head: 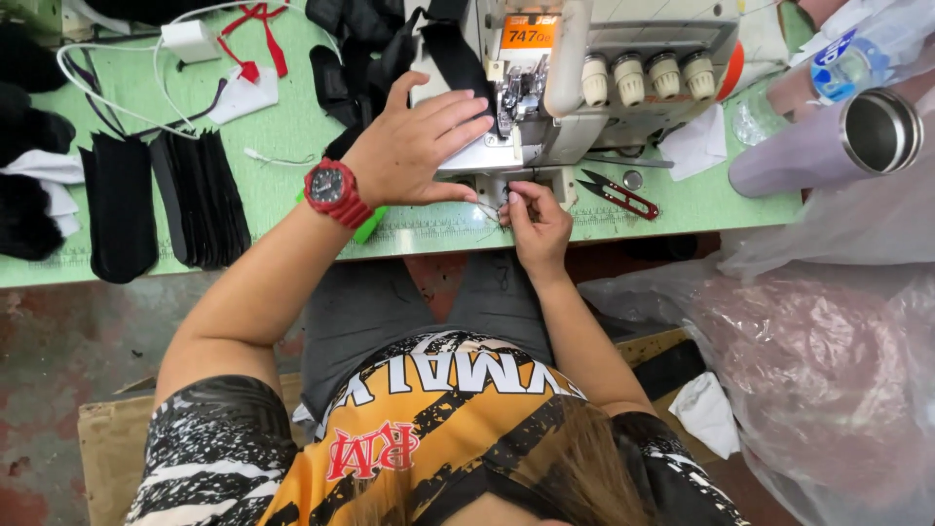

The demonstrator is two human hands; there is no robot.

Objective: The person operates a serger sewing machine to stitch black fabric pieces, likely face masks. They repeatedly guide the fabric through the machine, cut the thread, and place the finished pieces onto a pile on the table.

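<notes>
My left hand (414,146), with a red watch on its wrist, lies flat with fingers spread on the white bed of the sewing machine (604,68), fingertips beside the presser foot. A black fabric strip (453,54) runs up behind the needle area. My right hand (534,216) is at the table's front edge just below the machine bed, thumb and fingers pinched on a thin thread end (487,209). Whether anything else is in that hand is hidden.
Red thread snips (623,195) lie right of my right hand on the green table (282,127). Stacks of black fabric pieces (161,200) sit at left. A steel flask (867,136) and plastic bags (828,360) are at right. White cables (117,68) lie at top left.
</notes>
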